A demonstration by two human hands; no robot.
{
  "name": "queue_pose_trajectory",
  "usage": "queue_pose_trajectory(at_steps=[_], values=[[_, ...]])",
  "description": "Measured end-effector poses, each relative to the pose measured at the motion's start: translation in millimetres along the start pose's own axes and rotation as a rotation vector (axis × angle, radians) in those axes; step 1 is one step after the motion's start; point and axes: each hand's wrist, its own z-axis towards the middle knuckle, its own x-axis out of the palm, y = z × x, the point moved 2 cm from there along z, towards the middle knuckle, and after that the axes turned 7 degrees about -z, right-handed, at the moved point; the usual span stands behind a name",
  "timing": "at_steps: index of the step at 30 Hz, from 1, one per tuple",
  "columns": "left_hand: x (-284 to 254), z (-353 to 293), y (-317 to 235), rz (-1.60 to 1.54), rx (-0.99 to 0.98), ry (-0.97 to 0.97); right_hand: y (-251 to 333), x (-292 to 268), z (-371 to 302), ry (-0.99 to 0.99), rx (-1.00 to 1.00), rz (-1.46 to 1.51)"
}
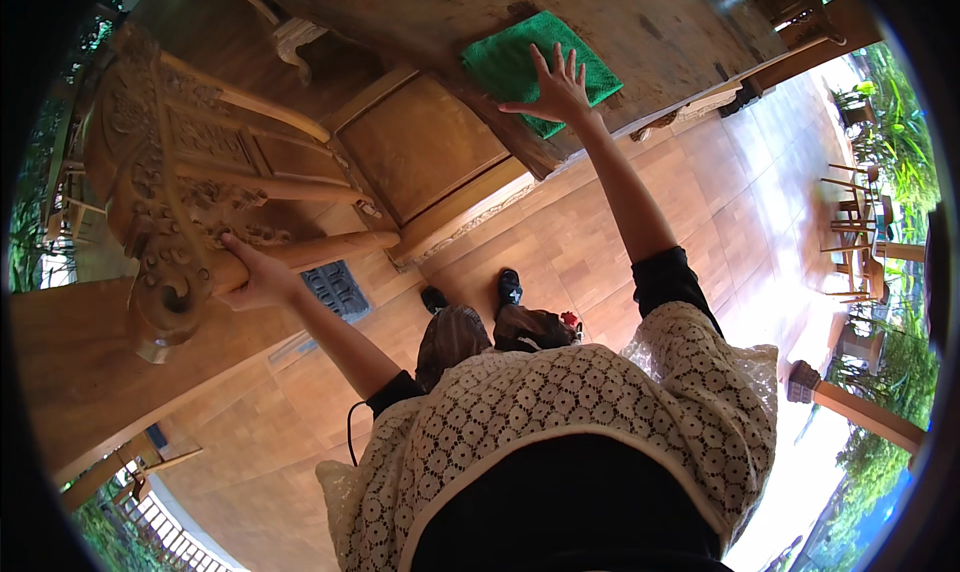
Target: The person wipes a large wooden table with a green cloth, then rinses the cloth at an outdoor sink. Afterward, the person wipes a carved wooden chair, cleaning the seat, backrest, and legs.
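Note:
A folded green cloth lies on the brown wooden tabletop. My right hand rests on it with the fingers spread, palm side down. On the left stands a carved wooden armchair with a scrolled back and a flat panelled seat. Where its rounded armrest meets the back, my left hand is closed around the wood. The undersides of both hands are hidden.
Tan floor tiles run beneath my feet. A dark grey block-like thing sits beside the chair. Another wooden tabletop is at the left. Chairs and a wooden post stand on the right, with green plants beyond.

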Motion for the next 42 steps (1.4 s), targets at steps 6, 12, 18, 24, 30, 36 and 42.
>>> queue_pose_trajectory(at_steps=[6, 12, 18, 24, 30, 36, 42], values=[[-2.1, 23.3, 39.4, -0.08, 0.039, 0.009, -3.7, 17.3, -13.5, -0.064, 0.049, -0.08], [-9.4, 31.5, 69.4, -0.122, 0.015, 0.015, 10.8, 21.5, -37.2, -0.212, 0.027, -0.05], [-11.2, 29.4, 69.5, -0.055, -0.168, 0.041, 32.4, 13.2, -58.8, -0.395, -0.037, 0.009], [-11.0, 27.3, 60.8, -0.207, -0.226, 0.128, 82.7, -22.4, -66.8, -0.093, 0.257, 1.17], [-60.4, 38.5, 117.2, -0.52, -0.131, 0.074, 209.7, 5.9, -93.0, 0.163, 0.38, 2.098], [-11.1, 83.3, -30.4, -0.908, -0.384, 0.103, 393.5, -89.7, -102.2, -0.277, -1.039, 1.447], [-40.8, 96.1, -28.4, -0.536, -0.183, 0.372, 432.5, -164.2, 9.1, -0.058, -0.969, 1.646]])
